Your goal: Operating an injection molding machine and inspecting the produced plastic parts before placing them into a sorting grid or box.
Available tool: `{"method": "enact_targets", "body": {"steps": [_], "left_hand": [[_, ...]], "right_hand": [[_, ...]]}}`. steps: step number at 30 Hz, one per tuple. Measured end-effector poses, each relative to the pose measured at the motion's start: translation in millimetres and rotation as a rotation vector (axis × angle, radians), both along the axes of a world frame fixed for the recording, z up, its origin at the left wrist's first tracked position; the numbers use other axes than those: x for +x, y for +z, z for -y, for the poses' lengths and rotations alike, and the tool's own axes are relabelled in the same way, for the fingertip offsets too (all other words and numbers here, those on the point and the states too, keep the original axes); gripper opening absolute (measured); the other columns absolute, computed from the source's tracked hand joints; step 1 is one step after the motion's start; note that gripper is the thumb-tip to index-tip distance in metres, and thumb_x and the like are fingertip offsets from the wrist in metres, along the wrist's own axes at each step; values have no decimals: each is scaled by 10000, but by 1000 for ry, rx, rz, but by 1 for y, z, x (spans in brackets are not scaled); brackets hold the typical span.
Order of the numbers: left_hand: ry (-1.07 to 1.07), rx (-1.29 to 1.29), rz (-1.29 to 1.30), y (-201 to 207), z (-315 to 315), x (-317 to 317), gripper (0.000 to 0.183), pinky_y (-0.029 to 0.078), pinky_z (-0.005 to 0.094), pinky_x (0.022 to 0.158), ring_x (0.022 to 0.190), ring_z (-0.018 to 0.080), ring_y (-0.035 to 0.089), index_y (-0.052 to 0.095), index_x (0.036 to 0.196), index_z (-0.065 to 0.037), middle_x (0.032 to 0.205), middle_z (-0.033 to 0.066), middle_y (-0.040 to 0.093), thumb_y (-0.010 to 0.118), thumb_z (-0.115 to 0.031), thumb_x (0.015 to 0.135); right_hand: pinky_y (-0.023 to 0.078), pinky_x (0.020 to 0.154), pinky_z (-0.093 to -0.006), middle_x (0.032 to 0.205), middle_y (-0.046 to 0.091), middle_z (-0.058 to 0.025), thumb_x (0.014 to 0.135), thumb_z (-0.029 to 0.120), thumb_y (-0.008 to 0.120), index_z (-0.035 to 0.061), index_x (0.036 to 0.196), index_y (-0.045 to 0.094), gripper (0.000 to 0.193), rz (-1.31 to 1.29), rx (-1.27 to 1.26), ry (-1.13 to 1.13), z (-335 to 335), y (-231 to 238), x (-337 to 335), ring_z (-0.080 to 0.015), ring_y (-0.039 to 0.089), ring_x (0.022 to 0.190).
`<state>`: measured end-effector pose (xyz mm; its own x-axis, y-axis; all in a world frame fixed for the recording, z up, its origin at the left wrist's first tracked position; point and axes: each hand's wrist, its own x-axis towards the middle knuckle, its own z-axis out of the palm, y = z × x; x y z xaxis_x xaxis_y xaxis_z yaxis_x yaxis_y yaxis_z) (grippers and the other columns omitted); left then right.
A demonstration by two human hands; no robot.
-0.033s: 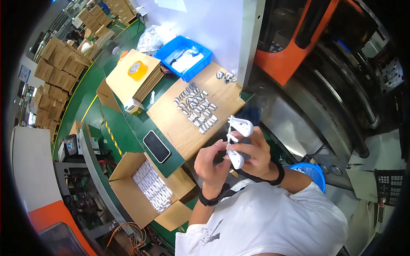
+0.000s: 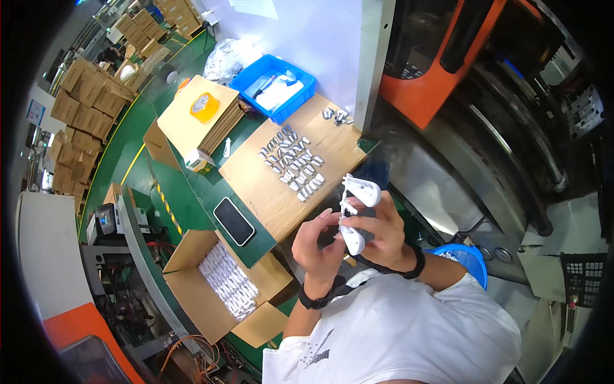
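In front of my chest I hold a white moulded plastic part (image 2: 363,191), made of two rounded shells joined by a thin stem. My right hand (image 2: 389,232) is closed round it from the right, with fingers between the two shells. From the left, the fingertips of my left hand (image 2: 313,248) pinch at the thin middle stem; what lies right between those tips is partly hidden. Beyond my hands, small shiny metal pieces (image 2: 295,158) lie in rows on a wooden board (image 2: 256,185).
A phone (image 2: 233,221) lies left of the board. An open carton (image 2: 185,269) holds rows of white parts. Farther back are a blue tray (image 2: 291,112) and stacked cardboard with a tape roll (image 2: 204,107). A blue bin (image 2: 473,259) and machinery stand right.
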<state>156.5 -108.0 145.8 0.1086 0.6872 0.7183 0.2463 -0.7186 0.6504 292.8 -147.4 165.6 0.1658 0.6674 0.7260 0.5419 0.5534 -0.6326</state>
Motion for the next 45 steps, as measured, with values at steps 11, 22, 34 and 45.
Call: {"method": "enact_targets", "body": {"steps": [11,22,34,45], "left_hand": [[54,-74,70,-11,4,7,225,526,293,693,820,202,663,762,1023,-4,942,103,682,737,13,800],[41,-388,-4,-18,-7,-7,210,483,263,694,782,157,623,756,1027,6,899,79,637,760,-19,819],[-243,-1145,900,-89,-18,-17,246,429,252,817,964,96,550,689,1137,30,1074,36,643,618,-146,981],[375,-1131,387,-173,-75,-95,384,459,235,475,529,108,577,425,1156,-21,805,125,705,704,-159,932]], "right_hand": [[496,824,-363,1230,614,-95,664,78,852,137,1099,738,453,10,6,-8,-3,-9,-5,-274,568,1033],[600,718,-349,967,703,-168,716,-134,715,-26,1001,695,305,44,79,6,-13,-19,13,-303,717,840],[582,691,-333,936,718,-125,733,-97,697,-18,981,720,261,181,-63,140,-14,-49,12,-272,714,812],[566,664,-329,884,719,-127,728,-97,734,-22,941,716,227,98,-91,133,-13,-56,19,-278,699,761]]}}
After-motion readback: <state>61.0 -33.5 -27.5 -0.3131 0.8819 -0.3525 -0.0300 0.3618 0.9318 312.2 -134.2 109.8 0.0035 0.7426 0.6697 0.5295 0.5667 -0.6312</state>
